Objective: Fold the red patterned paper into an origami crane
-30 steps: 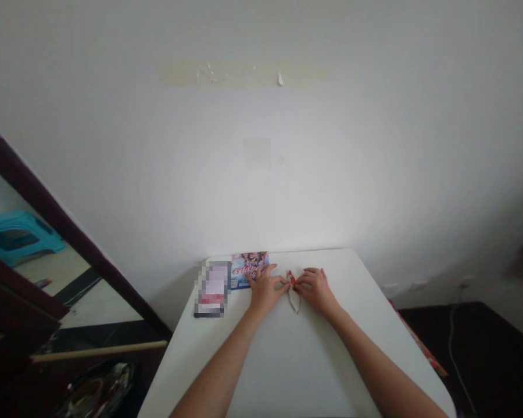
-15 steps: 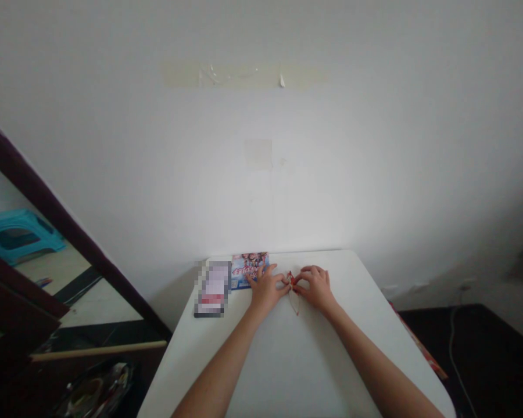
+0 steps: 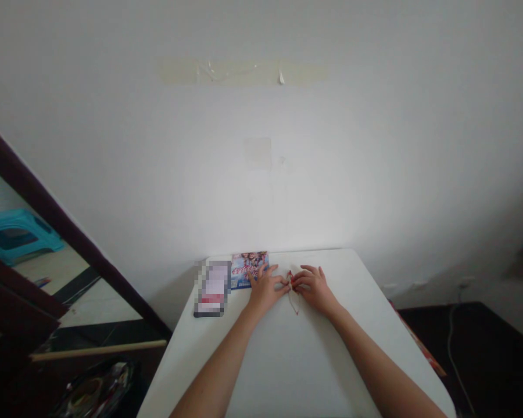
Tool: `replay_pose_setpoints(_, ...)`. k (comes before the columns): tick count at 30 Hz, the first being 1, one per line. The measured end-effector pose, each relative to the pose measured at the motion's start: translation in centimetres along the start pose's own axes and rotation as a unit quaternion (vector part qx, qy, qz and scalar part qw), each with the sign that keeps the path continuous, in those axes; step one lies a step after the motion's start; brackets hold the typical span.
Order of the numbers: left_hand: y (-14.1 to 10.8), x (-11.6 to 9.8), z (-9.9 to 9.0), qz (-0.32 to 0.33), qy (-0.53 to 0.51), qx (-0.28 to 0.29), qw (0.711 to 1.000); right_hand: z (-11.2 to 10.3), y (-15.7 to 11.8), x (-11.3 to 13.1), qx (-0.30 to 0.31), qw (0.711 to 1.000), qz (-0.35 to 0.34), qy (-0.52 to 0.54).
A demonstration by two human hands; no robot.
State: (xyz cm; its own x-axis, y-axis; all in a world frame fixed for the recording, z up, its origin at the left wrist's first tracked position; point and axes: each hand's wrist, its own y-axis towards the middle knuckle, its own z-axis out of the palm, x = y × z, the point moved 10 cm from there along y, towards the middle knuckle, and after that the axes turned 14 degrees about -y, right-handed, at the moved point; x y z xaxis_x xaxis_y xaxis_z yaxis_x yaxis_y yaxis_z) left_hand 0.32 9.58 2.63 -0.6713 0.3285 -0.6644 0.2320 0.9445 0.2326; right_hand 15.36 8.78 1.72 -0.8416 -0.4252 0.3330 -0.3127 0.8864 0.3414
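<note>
A small red piece with a thin loop of cord point(image 3: 297, 312) hanging toward me is pinched between my two hands over the white table point(image 3: 296, 371). My left hand point(image 3: 265, 289) closes thumb and forefinger on its left side, the other fingers spread over a colourful printed card point(image 3: 240, 280). From the right, the fingertips of my right hand point(image 3: 316, 290) press on the red part. The fingers partly cover the piece, and it is too small to tell its exact kind.
A blurred-out phone point(image 3: 213, 287) lies left of the card. The table's far edge meets a white wall point(image 3: 261, 203). A dark-framed mirror point(image 3: 70, 212) leans at left, reflecting a blue stool point(image 3: 24, 235). A pale cable point(image 3: 451, 337) hangs down at right.
My right hand's fingers have shifted on the red piece and lie flatter, more closely together. My left hand stays nearly in place.
</note>
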Motion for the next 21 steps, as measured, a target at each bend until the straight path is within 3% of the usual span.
replay_pose_setpoints(12,-0.11,0.88,-0.12,0.005,0.005,0.028,1.000,0.38,0.00,-0.78,0.040,0.999,-0.001,0.019)
replay_pose_setpoints(21,0.17,0.25,-0.22,0.045,-0.013,0.029,0.998,0.20,-0.04,-0.73,0.042,0.998,0.020,0.038)
